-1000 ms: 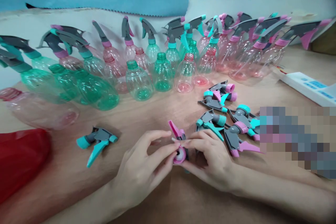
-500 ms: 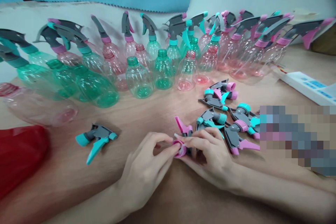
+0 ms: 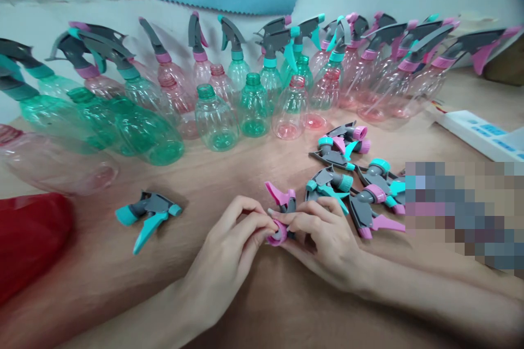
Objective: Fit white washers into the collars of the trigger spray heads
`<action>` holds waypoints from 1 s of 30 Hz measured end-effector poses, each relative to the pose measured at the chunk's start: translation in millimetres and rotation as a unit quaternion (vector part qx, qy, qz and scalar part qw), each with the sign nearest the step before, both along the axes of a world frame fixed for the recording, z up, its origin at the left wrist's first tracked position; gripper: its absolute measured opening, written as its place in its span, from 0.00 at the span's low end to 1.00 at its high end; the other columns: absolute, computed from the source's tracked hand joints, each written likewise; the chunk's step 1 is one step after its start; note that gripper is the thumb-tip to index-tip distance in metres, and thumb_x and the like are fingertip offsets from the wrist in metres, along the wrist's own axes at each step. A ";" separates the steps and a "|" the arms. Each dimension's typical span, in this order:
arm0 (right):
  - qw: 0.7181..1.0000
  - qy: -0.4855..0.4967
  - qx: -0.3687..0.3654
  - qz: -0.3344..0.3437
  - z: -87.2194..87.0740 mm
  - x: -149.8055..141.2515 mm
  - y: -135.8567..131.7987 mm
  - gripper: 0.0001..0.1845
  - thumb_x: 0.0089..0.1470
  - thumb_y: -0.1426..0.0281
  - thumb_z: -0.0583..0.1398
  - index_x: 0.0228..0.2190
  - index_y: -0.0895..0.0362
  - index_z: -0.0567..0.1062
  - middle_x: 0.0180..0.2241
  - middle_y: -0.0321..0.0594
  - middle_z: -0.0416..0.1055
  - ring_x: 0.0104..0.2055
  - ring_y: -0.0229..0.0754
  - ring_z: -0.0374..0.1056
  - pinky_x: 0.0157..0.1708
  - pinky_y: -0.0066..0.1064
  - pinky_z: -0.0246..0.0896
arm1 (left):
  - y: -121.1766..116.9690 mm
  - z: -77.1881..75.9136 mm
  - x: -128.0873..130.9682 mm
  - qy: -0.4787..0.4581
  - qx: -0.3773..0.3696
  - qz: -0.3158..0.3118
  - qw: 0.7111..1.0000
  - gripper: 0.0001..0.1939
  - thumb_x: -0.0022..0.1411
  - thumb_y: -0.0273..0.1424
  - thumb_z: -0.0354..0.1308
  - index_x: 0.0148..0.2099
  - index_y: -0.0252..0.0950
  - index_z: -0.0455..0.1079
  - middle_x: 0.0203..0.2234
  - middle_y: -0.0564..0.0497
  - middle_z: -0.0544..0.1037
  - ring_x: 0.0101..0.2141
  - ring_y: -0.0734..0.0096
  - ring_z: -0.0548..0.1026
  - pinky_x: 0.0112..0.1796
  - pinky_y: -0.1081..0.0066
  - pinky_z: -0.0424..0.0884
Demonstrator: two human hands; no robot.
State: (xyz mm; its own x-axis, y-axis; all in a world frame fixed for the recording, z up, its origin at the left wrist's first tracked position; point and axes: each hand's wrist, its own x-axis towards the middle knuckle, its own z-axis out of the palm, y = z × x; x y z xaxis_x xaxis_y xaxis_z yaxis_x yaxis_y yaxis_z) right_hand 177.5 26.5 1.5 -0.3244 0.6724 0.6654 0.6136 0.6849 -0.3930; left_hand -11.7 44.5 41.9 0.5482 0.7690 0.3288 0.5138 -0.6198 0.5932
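Note:
Both my hands meet over a grey spray trigger head with pink lever and pink collar (image 3: 281, 207), held just above the wooden table (image 3: 229, 174). My right hand (image 3: 323, 240) wraps its fingers round the grey body. My left hand (image 3: 229, 259) pinches the pink collar with thumb and fingertips. A loose grey and teal trigger head (image 3: 145, 214) lies to the left of my hands. Right of them lies a heap of several trigger heads (image 3: 352, 174) in pink and teal.
Rows of clear green and pink bottles (image 3: 215, 120) stand across the back, many capped with trigger heads (image 3: 278, 38), some open-necked. A red object (image 3: 28, 240) is at the left edge. A white power strip (image 3: 478, 136) lies at right. Blue cloth hangs behind.
The trigger head has been turned in my hands and sits a little lower, its pink lever now pointing up-left. My left fingers have closed in on the pink collar.

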 end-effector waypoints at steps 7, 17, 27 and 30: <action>1.000 0.000 -0.013 -0.012 -1.3 3.6 1.4 0.11 0.58 0.69 0.60 0.43 0.58 0.67 0.31 0.35 0.78 0.31 0.38 0.71 0.38 0.35 0.55 | 1.7 -0.1 -4.4 -0.005 0.007 -0.010 1.000 0.10 0.65 0.21 0.52 0.42 0.38 0.72 0.37 0.52 0.69 0.37 0.76 0.73 0.39 0.77 0.72; 0.988 0.064 -0.103 0.100 0.0 8.7 -4.6 0.17 0.60 0.72 0.57 0.50 0.56 0.62 0.44 0.44 0.75 0.47 0.41 0.71 0.48 0.39 0.64 | 14.0 19.2 -12.5 0.036 0.045 -0.123 0.991 0.07 0.63 0.26 0.58 0.44 0.38 0.73 0.40 0.50 0.72 0.41 0.73 0.75 0.42 0.76 0.73; 0.943 0.149 -0.234 0.182 5.8 9.0 -16.1 0.19 0.62 0.72 0.56 0.53 0.54 0.58 0.45 0.44 0.73 0.50 0.38 0.71 0.47 0.31 0.72 | 16.5 30.2 -16.2 0.214 0.138 -0.187 0.949 0.09 0.64 0.36 0.55 0.46 0.43 0.69 0.39 0.50 0.75 0.33 0.68 0.74 0.28 0.74 0.69; 0.959 0.111 -0.212 0.155 6.3 8.4 -14.6 0.16 0.61 0.71 0.57 0.50 0.56 0.63 0.44 0.45 0.72 0.48 0.40 0.72 0.45 0.32 0.73 | 14.4 33.8 -13.3 0.236 0.114 -0.177 0.949 0.06 0.65 0.31 0.52 0.41 0.42 0.70 0.34 0.51 0.74 0.30 0.68 0.73 0.26 0.74 0.66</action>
